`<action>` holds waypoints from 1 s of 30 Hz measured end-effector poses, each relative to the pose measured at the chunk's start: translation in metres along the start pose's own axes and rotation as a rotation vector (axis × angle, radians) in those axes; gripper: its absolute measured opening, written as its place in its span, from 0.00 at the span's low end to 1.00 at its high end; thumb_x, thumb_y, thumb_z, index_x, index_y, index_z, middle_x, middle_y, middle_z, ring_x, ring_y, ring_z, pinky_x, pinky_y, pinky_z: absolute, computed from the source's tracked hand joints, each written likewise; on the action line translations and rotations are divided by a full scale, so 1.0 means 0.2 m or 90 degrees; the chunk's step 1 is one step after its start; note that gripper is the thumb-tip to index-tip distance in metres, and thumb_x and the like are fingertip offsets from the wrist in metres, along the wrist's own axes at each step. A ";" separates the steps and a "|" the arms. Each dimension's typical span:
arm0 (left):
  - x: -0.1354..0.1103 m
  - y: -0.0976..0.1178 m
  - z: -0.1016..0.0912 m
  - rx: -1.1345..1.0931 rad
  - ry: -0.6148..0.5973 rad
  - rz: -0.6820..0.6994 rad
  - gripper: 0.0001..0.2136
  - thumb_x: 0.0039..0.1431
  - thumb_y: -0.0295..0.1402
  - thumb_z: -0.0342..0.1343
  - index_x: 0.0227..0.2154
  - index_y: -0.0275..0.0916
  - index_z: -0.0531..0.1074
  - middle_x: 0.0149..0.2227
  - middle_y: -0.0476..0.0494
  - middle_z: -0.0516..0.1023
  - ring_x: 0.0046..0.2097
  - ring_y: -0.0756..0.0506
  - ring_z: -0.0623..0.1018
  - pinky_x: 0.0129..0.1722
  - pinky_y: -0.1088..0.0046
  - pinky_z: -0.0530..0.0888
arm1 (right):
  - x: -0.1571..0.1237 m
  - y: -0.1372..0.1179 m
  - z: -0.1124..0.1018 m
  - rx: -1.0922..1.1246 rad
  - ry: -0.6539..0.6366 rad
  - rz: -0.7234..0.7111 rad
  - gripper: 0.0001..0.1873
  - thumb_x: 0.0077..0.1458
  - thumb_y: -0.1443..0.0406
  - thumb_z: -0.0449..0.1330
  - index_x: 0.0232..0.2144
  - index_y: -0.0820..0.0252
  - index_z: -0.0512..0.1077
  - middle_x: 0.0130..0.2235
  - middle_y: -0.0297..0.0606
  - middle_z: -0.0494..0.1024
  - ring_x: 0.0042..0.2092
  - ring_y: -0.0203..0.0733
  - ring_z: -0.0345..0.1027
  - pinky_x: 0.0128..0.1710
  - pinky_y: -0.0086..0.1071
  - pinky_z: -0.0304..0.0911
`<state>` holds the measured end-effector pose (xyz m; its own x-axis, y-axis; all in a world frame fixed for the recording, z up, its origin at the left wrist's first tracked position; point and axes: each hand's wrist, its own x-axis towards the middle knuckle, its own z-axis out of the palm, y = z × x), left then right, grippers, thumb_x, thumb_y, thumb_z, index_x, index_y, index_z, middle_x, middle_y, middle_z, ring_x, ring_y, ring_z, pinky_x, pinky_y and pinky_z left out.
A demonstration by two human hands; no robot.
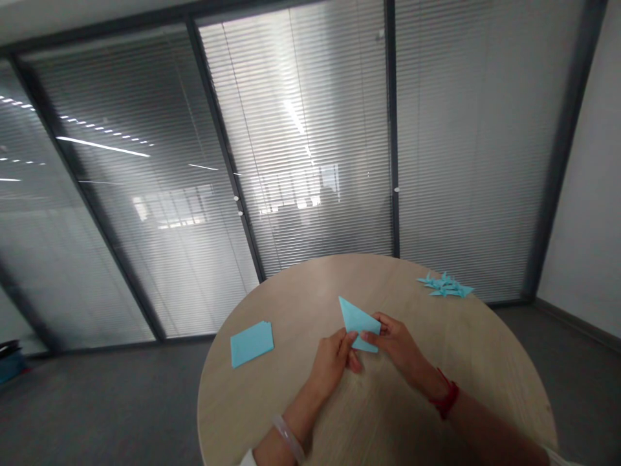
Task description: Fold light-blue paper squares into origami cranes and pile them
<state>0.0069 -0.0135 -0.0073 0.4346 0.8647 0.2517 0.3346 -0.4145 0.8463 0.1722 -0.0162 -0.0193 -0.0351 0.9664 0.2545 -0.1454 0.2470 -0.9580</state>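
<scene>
A folded sheet of light blue origami paper [358, 317] is held between my two hands above the middle of the round table. Its pointed corner aims up and to the left. My left hand [334, 359] pinches the lower left edge with thumb and fingers. On the right edge, my right hand [395, 340] grips the paper, its thumb lying on the front face. Parts of the sheet are hidden behind the fingers. To the left on the table lies a stack of blue paper sheets [252, 343].
Several folded blue paper cranes [445, 285] lie in a heap near the far right edge of the round wooden table [310, 278]. Beyond it stands a glass partition with blinds [310, 213]. A dark bin-like object [10, 362] is on the floor at far left.
</scene>
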 end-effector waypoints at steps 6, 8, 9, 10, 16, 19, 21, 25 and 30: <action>-0.01 0.00 0.00 0.084 0.018 0.021 0.19 0.63 0.46 0.39 0.24 0.40 0.64 0.11 0.54 0.66 0.18 0.49 0.70 0.27 0.74 0.68 | 0.00 -0.01 0.00 0.024 0.012 0.011 0.19 0.39 0.56 0.69 0.29 0.61 0.71 0.27 0.33 0.77 0.28 0.39 0.69 0.30 0.30 0.62; 0.00 0.01 -0.01 0.129 0.049 0.023 0.19 0.63 0.45 0.40 0.22 0.41 0.63 0.11 0.54 0.64 0.18 0.49 0.69 0.28 0.74 0.67 | 0.00 -0.01 0.00 0.030 0.006 0.018 0.19 0.39 0.56 0.69 0.30 0.61 0.72 0.28 0.34 0.78 0.29 0.39 0.70 0.31 0.31 0.63; 0.00 0.00 -0.01 0.138 0.060 0.021 0.19 0.63 0.45 0.40 0.21 0.41 0.63 0.11 0.54 0.64 0.18 0.49 0.69 0.28 0.74 0.66 | 0.00 0.00 0.00 0.033 0.003 0.021 0.19 0.39 0.55 0.69 0.30 0.61 0.72 0.28 0.34 0.78 0.29 0.40 0.70 0.31 0.31 0.63; 0.00 0.00 -0.02 0.138 0.066 0.016 0.19 0.63 0.45 0.40 0.21 0.41 0.62 0.11 0.54 0.63 0.18 0.49 0.68 0.27 0.74 0.66 | 0.00 0.00 0.00 0.036 0.001 0.022 0.19 0.39 0.55 0.69 0.30 0.61 0.72 0.28 0.34 0.79 0.29 0.40 0.70 0.31 0.31 0.63; 0.01 -0.02 -0.01 -0.009 0.024 -0.023 0.18 0.61 0.48 0.42 0.22 0.41 0.61 0.11 0.54 0.66 0.15 0.50 0.66 0.22 0.76 0.64 | 0.00 0.02 -0.02 0.038 0.009 0.014 0.18 0.40 0.55 0.69 0.30 0.61 0.72 0.28 0.34 0.78 0.29 0.39 0.70 0.30 0.30 0.62; 0.00 -0.01 -0.01 0.015 0.045 -0.017 0.19 0.60 0.48 0.43 0.21 0.41 0.61 0.10 0.55 0.64 0.14 0.50 0.64 0.21 0.76 0.63 | 0.00 0.01 -0.02 0.038 0.010 0.025 0.20 0.38 0.55 0.70 0.31 0.62 0.73 0.28 0.36 0.79 0.29 0.41 0.71 0.31 0.31 0.63; 0.00 0.00 -0.02 0.055 0.068 -0.011 0.20 0.61 0.49 0.43 0.20 0.41 0.61 0.09 0.56 0.61 0.14 0.51 0.63 0.22 0.76 0.63 | 0.00 0.01 -0.01 0.049 0.006 0.030 0.21 0.39 0.54 0.69 0.31 0.62 0.73 0.28 0.36 0.78 0.29 0.41 0.71 0.31 0.32 0.64; 0.01 -0.01 -0.04 0.056 0.078 -0.006 0.20 0.63 0.47 0.40 0.21 0.41 0.62 0.10 0.56 0.62 0.16 0.50 0.65 0.25 0.75 0.66 | 0.00 0.00 0.00 0.092 -0.009 0.003 0.18 0.46 0.51 0.64 0.26 0.61 0.72 0.27 0.35 0.76 0.32 0.42 0.70 0.36 0.34 0.66; 0.01 -0.02 -0.04 0.022 0.114 0.020 0.15 0.60 0.43 0.48 0.45 0.39 0.64 0.28 0.48 0.77 0.29 0.47 0.76 0.31 0.73 0.70 | 0.00 0.01 0.00 0.097 -0.027 -0.017 0.18 0.48 0.51 0.62 0.25 0.61 0.72 0.29 0.36 0.75 0.34 0.44 0.70 0.40 0.37 0.67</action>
<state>-0.0001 -0.0078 -0.0071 0.2909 0.8868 0.3591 0.3538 -0.4484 0.8208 0.1719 -0.0147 -0.0213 -0.0698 0.9552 0.2878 -0.2957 0.2557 -0.9204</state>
